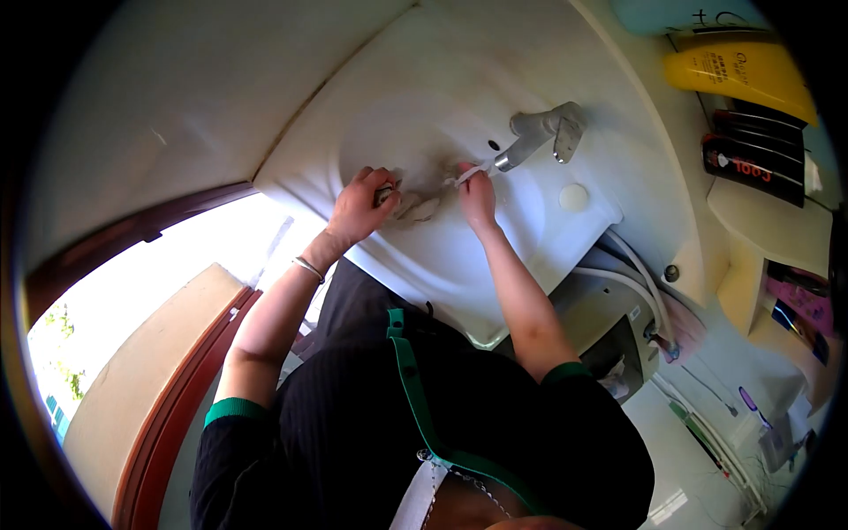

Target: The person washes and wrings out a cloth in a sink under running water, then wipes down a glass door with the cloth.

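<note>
My left hand (360, 203) is inside the white sink basin (424, 256), its fingers curled around a small dark and whitish thing (383, 193) that I cannot make out. Beside those fingers a pale, greyish, soft-looking thing (419, 210) lies low in the basin, perhaps a wet cloth. My right hand (477, 196) is under the spout of the metal tap (530, 141), where a white streak of water meets the fingers. These fingers look curled in, and what they hold, if anything, is hidden.
A white round cap (573, 197) sits on the sink rim. On the right are a yellow tube (742, 75), a black tube (751, 168) and a shelf (768, 221). Pale hoses (636, 274) run beside the sink. A bright window opening (177, 265) is at left.
</note>
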The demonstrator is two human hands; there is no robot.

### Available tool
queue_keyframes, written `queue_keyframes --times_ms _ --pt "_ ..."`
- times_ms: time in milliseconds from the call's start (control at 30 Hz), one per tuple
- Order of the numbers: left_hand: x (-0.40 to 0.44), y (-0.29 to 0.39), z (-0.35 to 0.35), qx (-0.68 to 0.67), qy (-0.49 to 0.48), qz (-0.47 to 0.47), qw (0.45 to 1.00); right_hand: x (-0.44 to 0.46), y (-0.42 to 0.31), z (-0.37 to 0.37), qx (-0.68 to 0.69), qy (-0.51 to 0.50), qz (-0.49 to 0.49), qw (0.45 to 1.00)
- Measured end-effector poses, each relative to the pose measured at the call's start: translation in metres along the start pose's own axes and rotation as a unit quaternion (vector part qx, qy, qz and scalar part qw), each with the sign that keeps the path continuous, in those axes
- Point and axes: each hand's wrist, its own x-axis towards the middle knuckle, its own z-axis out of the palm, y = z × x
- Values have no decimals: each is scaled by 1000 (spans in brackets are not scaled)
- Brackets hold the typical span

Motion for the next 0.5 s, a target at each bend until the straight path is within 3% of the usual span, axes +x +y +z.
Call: queue_keyframes --times_ms 133,267,300,367,467,500 --pt "-8 -20 -11 77 46 93 992 1 -7 31 -67 -56 -5 996" --pt "-8 -19 -5 105 65 84 989 -3 21 57 -106 -77 19 991" --pt "-7 -18 -4 101 67 86 989 -3 23 62 73 -8 38 997" --pt "-6 -19 -3 97 75 90 988 -1 38 54 -133 58 -88 986" --pt "-8 -18 -5 95 81 95 988 10 29 43 -96 -22 -13 995" --pt "-8 -18 -5 96 81 98 987 9 31 50 -101 39 -25 994"
